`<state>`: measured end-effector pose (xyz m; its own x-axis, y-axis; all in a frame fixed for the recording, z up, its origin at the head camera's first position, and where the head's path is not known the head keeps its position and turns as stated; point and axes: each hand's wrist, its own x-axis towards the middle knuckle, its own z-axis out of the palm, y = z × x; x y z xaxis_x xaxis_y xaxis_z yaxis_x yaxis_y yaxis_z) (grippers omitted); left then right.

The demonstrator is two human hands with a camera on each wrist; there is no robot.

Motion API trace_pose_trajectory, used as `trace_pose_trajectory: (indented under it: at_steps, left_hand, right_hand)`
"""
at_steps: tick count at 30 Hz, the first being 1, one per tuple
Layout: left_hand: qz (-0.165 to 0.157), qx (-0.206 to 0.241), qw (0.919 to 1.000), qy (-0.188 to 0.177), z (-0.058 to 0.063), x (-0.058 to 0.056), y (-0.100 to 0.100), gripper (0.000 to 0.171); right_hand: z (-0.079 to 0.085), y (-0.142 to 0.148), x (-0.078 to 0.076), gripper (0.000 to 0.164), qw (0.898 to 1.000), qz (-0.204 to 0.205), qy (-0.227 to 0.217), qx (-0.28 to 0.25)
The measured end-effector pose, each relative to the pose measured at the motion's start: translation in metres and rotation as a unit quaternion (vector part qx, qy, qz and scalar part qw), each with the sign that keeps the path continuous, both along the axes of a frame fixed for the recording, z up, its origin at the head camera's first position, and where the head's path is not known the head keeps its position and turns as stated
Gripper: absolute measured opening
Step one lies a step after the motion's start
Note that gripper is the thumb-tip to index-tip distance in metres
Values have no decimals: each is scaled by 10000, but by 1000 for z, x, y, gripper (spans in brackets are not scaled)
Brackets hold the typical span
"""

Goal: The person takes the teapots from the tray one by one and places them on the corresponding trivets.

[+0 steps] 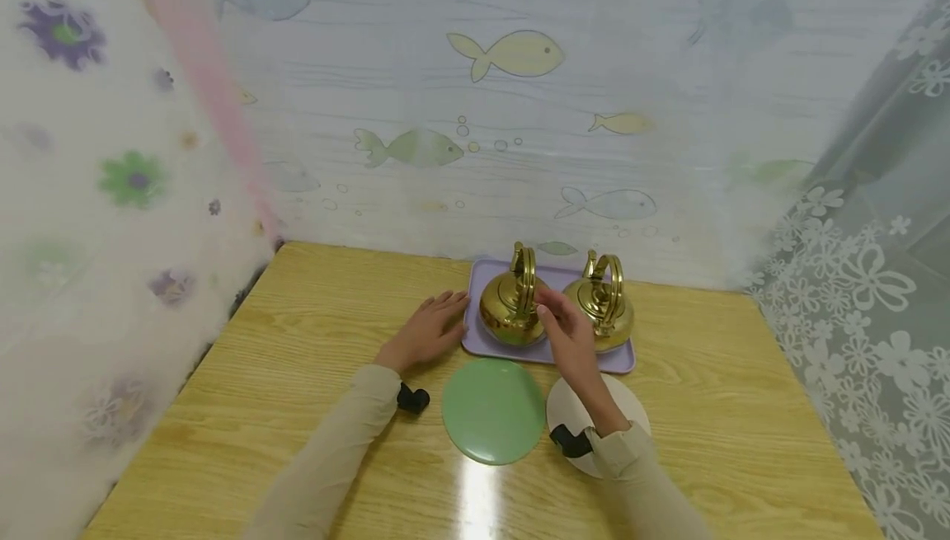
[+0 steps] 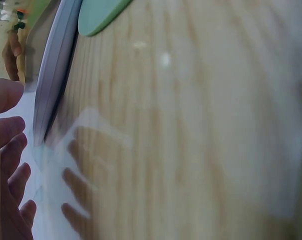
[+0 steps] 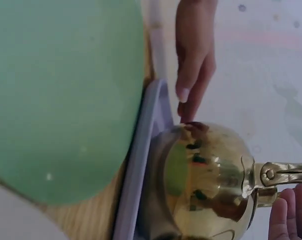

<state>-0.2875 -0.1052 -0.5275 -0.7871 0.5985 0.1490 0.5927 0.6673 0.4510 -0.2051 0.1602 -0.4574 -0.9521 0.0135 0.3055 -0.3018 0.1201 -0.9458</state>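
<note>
Two shiny brass kettles stand side by side on a lilac tray (image 1: 512, 350): a left kettle (image 1: 505, 313) and a right kettle (image 1: 619, 334). My left hand (image 1: 426, 330) reaches to the tray's left edge with fingers extended; whether it touches the rim cannot be told. Between the kettles, my right hand (image 1: 570, 334) has its fingertips next to the left kettle's handle (image 3: 286, 174). Those fingers are slightly bent, and no grip around the handle shows. Part of the right kettle is hidden behind this hand.
A green round plate (image 1: 493, 412) lies in front of the tray. Beside it, a whitish round plate (image 1: 631, 408) is partly under the right forearm. Fish-patterned sheeting (image 1: 416, 95) hangs at the wooden table's (image 1: 712, 408) back edge, with flowered curtains at both sides.
</note>
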Motion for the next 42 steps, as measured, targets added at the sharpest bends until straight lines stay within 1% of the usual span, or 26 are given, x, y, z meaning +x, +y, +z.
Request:
trace_pose_trajectory:
  at_steps: [5, 9, 12, 16, 19, 23, 25, 28, 33, 36, 42]
  left_hand:
    - [-11, 106, 9999, -45, -2, -1, 2, 62]
    - [4, 127, 9999, -103, -5, -2, 3, 62]
    - [0, 129, 9998, -138, -6, -2, 4, 62]
    - [-39, 202, 9997, -156, -9, -2, 5, 63]
    - [-46, 261, 9995, -190, -9, -2, 6, 63]
    - [-29, 304, 9992, -252, -10, -1, 6, 64]
    - [-22, 347, 9990, -282, -10, -1, 6, 64]
    - [-18, 385, 9988, -290, -10, -1, 6, 65]
    - [-6, 513, 9984, -235, -11, 0, 5, 67]
    - [-14, 620, 9979, -200, -12, 0, 4, 67]
    - [27, 627, 9979, -127, -17, 1, 3, 65]
  right_hand:
    - [7, -3, -6, 40, 9990, 46, -355, -277]
    - [13, -4, -11, 41, 9988, 104, -451, -166]
    - [17, -4, -16, 43, 9979, 158, -626, -110]
    - [21, -5, -24, 48, 9922, 506, -981, -573]
    - [24, -5, -30, 49, 9844, 827, -1177, -1009]
    - [26, -5, -35, 51, 9785, 1041, -1305, -1209]
    - [27, -6, -37, 53, 9776, 1089, -1351, -1190]
    - [26, -7, -40, 54, 9790, 1047, -1344, -1116]
    - [19, -9, -48, 49, 9860, 971, -1026, -890]
    - [15, -11, -51, 48, 9873, 960, -860, -926]
    - [10, -12, -53, 47, 9884, 923, -687, -994]
